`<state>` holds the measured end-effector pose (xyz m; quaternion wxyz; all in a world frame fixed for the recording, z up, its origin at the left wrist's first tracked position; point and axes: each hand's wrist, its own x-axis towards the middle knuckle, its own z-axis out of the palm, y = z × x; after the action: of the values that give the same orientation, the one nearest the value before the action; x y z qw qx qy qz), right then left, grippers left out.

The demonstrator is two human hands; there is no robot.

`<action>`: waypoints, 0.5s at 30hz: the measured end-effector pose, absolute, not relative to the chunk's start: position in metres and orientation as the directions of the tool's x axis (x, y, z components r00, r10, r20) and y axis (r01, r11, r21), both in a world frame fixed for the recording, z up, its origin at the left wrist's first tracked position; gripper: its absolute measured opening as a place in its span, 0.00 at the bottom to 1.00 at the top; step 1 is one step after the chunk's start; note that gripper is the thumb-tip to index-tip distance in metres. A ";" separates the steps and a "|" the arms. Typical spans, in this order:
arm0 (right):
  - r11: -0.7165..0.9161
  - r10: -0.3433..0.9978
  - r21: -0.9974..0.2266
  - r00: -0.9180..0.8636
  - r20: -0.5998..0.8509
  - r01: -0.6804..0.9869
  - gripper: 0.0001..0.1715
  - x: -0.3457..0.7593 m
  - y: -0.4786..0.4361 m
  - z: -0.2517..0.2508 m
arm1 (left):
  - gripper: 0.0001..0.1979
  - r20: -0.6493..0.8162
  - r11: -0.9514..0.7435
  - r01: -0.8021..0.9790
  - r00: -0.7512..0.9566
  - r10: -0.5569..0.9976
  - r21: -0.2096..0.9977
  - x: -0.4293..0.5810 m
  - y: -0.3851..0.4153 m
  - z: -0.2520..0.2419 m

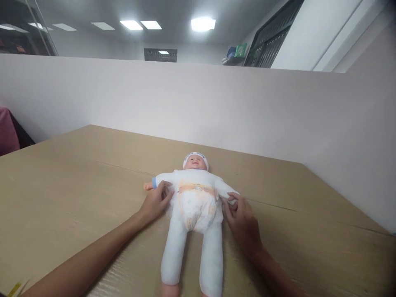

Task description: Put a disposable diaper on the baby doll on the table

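A baby doll (194,163) in a white headband and white clothes lies on its back on the table, head away from me, legs toward me. Around its hips sits a white diaper (198,212) with an orange waistband. My left hand (156,201) is at the diaper's left side under the doll's arm, its fingers closed on the thin side edge. On the other side my right hand (244,218) is closed too, thumb and fingers pinching at the diaper's side beside the doll's sleeve. What exactly the right fingertips grip is partly hidden.
The brown table (93,177) has a seam running across it. A low white wall (185,103) stands along its far side and at the right. A yellow strip (14,289) shows at the bottom left corner. Pink cloth (8,132) hangs beyond the left edge.
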<state>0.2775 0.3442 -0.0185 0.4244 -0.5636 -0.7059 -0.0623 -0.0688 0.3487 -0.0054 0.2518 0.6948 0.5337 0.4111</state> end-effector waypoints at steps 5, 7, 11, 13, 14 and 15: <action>0.507 0.639 -0.249 -0.166 0.751 0.825 0.20 0.279 0.316 -0.013 | 0.11 0.360 -0.317 0.563 0.038 0.932 0.763 -0.069 0.347 0.006; 0.578 0.658 -0.260 -0.253 0.709 0.774 0.30 0.277 0.300 -0.013 | 0.08 0.390 -0.330 0.562 0.014 0.921 0.759 -0.066 0.346 0.017; 0.638 0.743 -0.407 -0.384 0.548 0.653 0.46 0.269 0.285 -0.012 | 0.08 0.447 -0.435 0.513 0.109 0.888 0.740 -0.043 0.340 0.055; 0.616 0.781 -0.497 -0.391 0.487 0.612 0.46 0.268 0.287 -0.012 | 0.09 0.491 -0.567 0.450 0.285 0.823 0.690 -0.025 0.337 0.080; 0.597 0.799 -0.537 -0.384 0.462 0.596 0.44 0.268 0.289 -0.012 | 0.10 0.504 -0.631 0.431 0.380 0.776 0.645 -0.015 0.336 0.092; 0.579 0.814 -0.571 -0.373 0.445 0.582 0.41 0.268 0.292 -0.012 | 0.11 0.498 -0.682 0.421 0.471 0.728 0.598 -0.004 0.337 0.103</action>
<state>0.2681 0.2920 -0.0123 0.3591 -0.4295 -0.8127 0.1615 -0.0043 0.3371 0.1030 0.2006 0.8339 0.3445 0.3817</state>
